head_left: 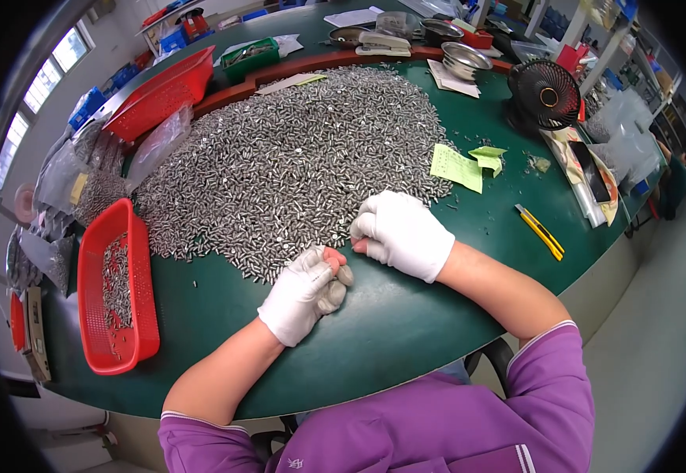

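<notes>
Hands, two: left hand [305,293], right hand [400,232], beside one screw pile [295,158].

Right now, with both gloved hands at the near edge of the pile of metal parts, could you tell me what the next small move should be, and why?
Probably the right hand should draw a few more parts from the pile of small metal parts toward the left hand. Both hands sit curled at the pile's near edge, the left closed in a loose fist; whether it holds parts I cannot tell. The red basket by the left hand holds some parts.
</notes>
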Action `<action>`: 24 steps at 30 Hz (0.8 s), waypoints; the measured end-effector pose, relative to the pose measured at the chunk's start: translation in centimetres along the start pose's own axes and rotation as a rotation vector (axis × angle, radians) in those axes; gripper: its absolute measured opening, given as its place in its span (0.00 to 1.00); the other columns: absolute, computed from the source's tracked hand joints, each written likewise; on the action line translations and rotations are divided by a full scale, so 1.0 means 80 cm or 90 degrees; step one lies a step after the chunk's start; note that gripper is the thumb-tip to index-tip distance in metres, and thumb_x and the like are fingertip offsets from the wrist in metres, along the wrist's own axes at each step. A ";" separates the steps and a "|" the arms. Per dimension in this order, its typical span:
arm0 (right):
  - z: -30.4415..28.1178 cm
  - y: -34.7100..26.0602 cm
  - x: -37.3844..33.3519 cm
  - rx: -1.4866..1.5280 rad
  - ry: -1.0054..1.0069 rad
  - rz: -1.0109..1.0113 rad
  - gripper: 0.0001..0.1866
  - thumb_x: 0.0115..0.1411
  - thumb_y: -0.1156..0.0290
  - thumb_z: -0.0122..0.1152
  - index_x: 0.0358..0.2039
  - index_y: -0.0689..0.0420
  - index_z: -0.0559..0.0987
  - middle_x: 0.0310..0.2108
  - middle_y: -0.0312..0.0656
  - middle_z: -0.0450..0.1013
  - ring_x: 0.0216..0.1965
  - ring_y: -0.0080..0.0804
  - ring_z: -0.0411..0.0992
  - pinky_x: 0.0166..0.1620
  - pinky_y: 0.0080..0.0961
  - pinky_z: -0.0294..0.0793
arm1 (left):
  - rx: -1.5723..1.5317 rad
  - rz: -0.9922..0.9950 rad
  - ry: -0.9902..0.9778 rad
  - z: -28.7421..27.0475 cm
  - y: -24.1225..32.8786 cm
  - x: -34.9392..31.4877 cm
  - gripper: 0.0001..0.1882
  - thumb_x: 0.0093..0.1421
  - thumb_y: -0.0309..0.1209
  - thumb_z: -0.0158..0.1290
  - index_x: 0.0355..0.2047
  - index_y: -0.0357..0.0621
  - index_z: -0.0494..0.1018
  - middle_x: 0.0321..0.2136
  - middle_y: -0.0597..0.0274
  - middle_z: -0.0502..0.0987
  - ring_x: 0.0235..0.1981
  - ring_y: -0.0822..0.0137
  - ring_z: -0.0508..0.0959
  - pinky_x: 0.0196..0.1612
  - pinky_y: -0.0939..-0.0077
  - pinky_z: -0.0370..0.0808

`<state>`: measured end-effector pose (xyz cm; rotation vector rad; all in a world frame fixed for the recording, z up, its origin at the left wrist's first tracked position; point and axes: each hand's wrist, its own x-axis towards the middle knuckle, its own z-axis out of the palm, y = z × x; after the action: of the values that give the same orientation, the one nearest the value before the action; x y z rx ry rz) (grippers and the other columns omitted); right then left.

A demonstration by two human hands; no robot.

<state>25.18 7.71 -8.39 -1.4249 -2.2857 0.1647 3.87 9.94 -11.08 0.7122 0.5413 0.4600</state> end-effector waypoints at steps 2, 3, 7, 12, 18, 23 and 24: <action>-0.006 -0.004 -0.002 0.053 0.024 -0.020 0.08 0.50 0.63 0.62 0.29 0.52 0.78 0.29 0.39 0.71 0.35 0.41 0.71 0.39 0.36 0.72 | 0.022 -0.016 -0.001 0.003 0.001 0.002 0.10 0.62 0.37 0.53 0.37 0.47 0.69 0.27 0.67 0.73 0.20 0.79 0.66 0.21 0.87 0.61; -0.007 -0.008 -0.002 0.111 0.048 -0.040 0.09 0.50 0.63 0.62 0.30 0.53 0.78 0.29 0.40 0.71 0.36 0.42 0.71 0.40 0.36 0.72 | 0.022 -0.014 0.001 0.004 0.002 0.001 0.10 0.62 0.37 0.53 0.37 0.47 0.69 0.27 0.67 0.73 0.20 0.79 0.66 0.21 0.87 0.61; -0.004 -0.015 -0.002 0.123 0.045 -0.102 0.09 0.49 0.63 0.63 0.30 0.51 0.78 0.33 0.39 0.72 0.38 0.41 0.70 0.42 0.35 0.71 | 0.080 -0.041 -0.010 0.007 0.006 -0.001 0.09 0.63 0.36 0.52 0.37 0.46 0.69 0.26 0.69 0.73 0.19 0.82 0.65 0.21 0.90 0.60; -0.005 -0.010 0.000 0.091 0.102 -0.053 0.07 0.49 0.67 0.63 0.30 0.51 0.78 0.31 0.38 0.72 0.36 0.40 0.71 0.39 0.34 0.71 | 0.037 -0.033 0.024 0.006 0.003 -0.001 0.10 0.64 0.38 0.50 0.38 0.45 0.69 0.26 0.67 0.73 0.19 0.78 0.66 0.21 0.87 0.61; 0.002 0.007 0.000 0.003 0.105 0.003 0.06 0.47 0.70 0.64 0.28 0.51 0.78 0.29 0.37 0.73 0.34 0.39 0.71 0.37 0.34 0.72 | 0.017 -0.017 -0.002 0.004 0.007 -0.003 0.15 0.66 0.43 0.44 0.39 0.43 0.68 0.28 0.62 0.73 0.19 0.74 0.66 0.21 0.83 0.61; 0.006 -0.001 0.002 -0.033 0.040 -0.003 0.06 0.48 0.66 0.63 0.28 0.51 0.79 0.29 0.38 0.72 0.33 0.40 0.71 0.36 0.36 0.72 | 0.003 0.012 -0.019 0.006 0.005 -0.003 0.17 0.66 0.44 0.44 0.39 0.42 0.68 0.28 0.61 0.73 0.19 0.74 0.65 0.20 0.83 0.59; 0.006 -0.002 0.003 -0.034 0.040 -0.002 0.06 0.48 0.66 0.63 0.28 0.51 0.79 0.29 0.38 0.72 0.33 0.40 0.71 0.36 0.36 0.72 | -0.010 0.014 -0.021 0.005 0.004 -0.002 0.16 0.65 0.43 0.45 0.38 0.43 0.68 0.28 0.61 0.73 0.19 0.75 0.65 0.20 0.84 0.59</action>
<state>24.73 7.87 -8.72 -1.4331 -2.2569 0.0576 3.92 9.85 -10.51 0.7111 0.4985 0.4720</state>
